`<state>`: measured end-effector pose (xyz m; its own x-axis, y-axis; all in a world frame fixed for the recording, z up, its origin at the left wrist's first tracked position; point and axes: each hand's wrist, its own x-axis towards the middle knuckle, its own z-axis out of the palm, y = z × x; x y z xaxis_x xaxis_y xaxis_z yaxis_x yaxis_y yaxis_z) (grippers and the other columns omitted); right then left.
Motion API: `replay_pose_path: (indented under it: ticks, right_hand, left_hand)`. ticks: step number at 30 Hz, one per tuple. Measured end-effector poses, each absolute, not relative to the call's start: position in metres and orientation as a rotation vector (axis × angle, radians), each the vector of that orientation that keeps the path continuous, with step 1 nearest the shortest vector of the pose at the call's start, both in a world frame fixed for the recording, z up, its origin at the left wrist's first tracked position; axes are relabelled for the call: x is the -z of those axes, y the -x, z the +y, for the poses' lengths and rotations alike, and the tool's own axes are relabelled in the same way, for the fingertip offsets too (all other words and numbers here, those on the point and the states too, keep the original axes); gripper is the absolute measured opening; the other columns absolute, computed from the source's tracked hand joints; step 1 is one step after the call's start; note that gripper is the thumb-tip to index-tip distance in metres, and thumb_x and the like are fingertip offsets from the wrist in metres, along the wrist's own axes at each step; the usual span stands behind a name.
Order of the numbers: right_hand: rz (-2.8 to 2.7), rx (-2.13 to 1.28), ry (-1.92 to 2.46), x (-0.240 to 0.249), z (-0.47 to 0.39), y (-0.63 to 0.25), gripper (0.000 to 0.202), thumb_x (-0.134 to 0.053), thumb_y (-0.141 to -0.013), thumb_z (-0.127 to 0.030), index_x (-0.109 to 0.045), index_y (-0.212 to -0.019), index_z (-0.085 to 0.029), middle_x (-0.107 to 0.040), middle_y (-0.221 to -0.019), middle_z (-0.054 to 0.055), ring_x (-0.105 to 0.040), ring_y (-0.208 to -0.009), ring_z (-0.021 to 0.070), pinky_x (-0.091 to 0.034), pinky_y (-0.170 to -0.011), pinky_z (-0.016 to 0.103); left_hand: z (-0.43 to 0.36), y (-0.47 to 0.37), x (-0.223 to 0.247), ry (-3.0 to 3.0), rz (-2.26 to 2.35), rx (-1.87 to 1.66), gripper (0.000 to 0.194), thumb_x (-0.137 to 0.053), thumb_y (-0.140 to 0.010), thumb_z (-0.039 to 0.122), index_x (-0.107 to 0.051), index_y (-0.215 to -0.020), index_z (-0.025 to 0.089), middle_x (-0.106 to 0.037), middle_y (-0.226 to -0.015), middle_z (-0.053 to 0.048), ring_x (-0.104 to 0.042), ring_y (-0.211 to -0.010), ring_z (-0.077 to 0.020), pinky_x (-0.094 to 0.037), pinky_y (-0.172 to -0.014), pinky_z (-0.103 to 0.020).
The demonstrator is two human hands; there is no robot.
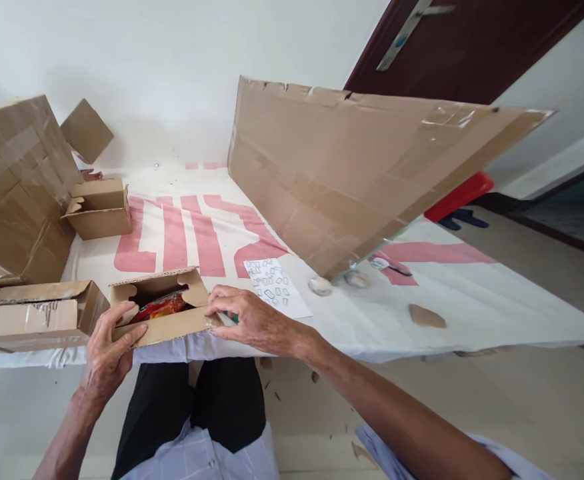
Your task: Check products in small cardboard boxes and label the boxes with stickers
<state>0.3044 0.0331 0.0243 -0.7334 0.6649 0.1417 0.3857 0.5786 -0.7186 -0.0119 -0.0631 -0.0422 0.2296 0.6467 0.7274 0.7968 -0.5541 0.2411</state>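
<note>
An open cardboard box point(172, 328) lies at the table's front edge, with a red packet point(162, 307) inside it. My left hand point(111, 347) grips the box's left end, thumb on the front wall and fingers at the left flap. At the right end, my right hand point(252, 320) pinches the box's corner. Something small and green point(232, 317) shows by the right fingers; what it is cannot be made out. A paper sheet with drawn shapes point(277, 291) lies just beyond my right hand.
A closed carton point(32, 327) is left of the box, with a big carton point(22, 193) and another open box point(103, 217) behind. A large cardboard panel point(347, 173) stands at the centre right. A cardboard scrap point(426, 316) lies to the right. Another person's hand point(91, 175) shows at the back left.
</note>
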Motion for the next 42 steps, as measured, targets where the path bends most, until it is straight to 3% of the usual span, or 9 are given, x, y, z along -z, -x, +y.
replay_pose_path:
  ticks: [11, 15, 20, 25, 33, 42]
  right_hand:
    - [-2.408, -0.836, 0.827, -0.015, 0.022, -0.303, 0.011, -0.068, -0.094, -0.011, -0.075, -0.091, -0.019, -0.069, -0.098, 0.006, -0.064, -0.086, 0.0175, -0.051, -0.082, 0.034]
    - [-2.428, -0.991, 0.840, -0.026, 0.021, -0.305, 0.010, -0.069, -0.091, -0.010, -0.073, -0.090, -0.019, -0.069, -0.099, 0.004, -0.063, -0.086, 0.0165, -0.050, -0.081, 0.032]
    - [-2.460, -1.167, 0.848, -0.039, 0.027, -0.305, 0.016, -0.060, -0.101, -0.020, -0.072, -0.090, -0.019, -0.069, -0.097, 0.004, -0.061, -0.085, 0.0165, -0.047, -0.078, 0.032]
    - [-2.509, -1.115, 0.953, -0.040, 0.029, -0.298, 0.018, -0.055, -0.097, -0.013, -0.059, -0.081, -0.020, -0.064, -0.086, 0.002, -0.055, -0.078, 0.0158, -0.041, -0.075, 0.031]
    - [-2.524, -0.887, 0.896, -0.030, 0.022, -0.297, 0.021, -0.039, -0.104, -0.017, -0.038, -0.084, -0.025, -0.053, -0.085, 0.002, -0.046, -0.076, 0.0179, -0.039, -0.077, 0.035]
    - [-2.293, -1.072, 0.926, -0.030, 0.024, -0.300, 0.014, -0.045, -0.103, -0.024, -0.049, -0.090, -0.023, -0.058, -0.084, 0.000, -0.051, -0.077, 0.0164, -0.040, -0.074, 0.032]
  left_hand:
    - [-0.064, 0.010, 0.045, 2.281, -1.347, 1.197, 0.034, -0.057, -0.101, 0.008, -0.076, -0.118, 0.031, -0.076, -0.130, -0.010, -0.075, -0.117, -0.0257, -0.060, -0.091, -0.043]
    - [-0.064, 0.011, 0.045, 2.315, -1.387, 1.185, 0.032, -0.054, -0.103, 0.012, -0.078, -0.114, 0.031, -0.079, -0.125, -0.008, -0.075, -0.115, -0.0255, -0.058, -0.090, -0.042]
    - [-0.064, 0.012, 0.043, 2.329, -1.400, 1.144, 0.032, -0.052, -0.103, 0.013, -0.079, -0.111, 0.028, -0.080, -0.122, -0.009, -0.075, -0.113, -0.0257, -0.056, -0.090, -0.043]
    - [-0.062, 0.009, 0.037, 2.345, -1.371, 1.122, 0.034, -0.050, -0.102, 0.010, -0.078, -0.110, 0.027, -0.082, -0.113, -0.007, -0.076, -0.108, -0.0247, -0.054, -0.086, -0.041]
    - [-0.058, 0.009, 0.026, 2.395, -1.325, 1.032, 0.029, -0.053, -0.102, 0.012, -0.078, -0.109, 0.024, -0.083, -0.106, -0.006, -0.077, -0.098, -0.0231, -0.051, -0.077, -0.038]
    - [-0.054, 0.009, 0.029, 2.389, -1.318, 1.078, 0.023, -0.058, -0.101, 0.012, -0.077, -0.108, 0.023, -0.083, -0.105, -0.006, -0.077, -0.096, -0.0229, -0.048, -0.076, -0.037]
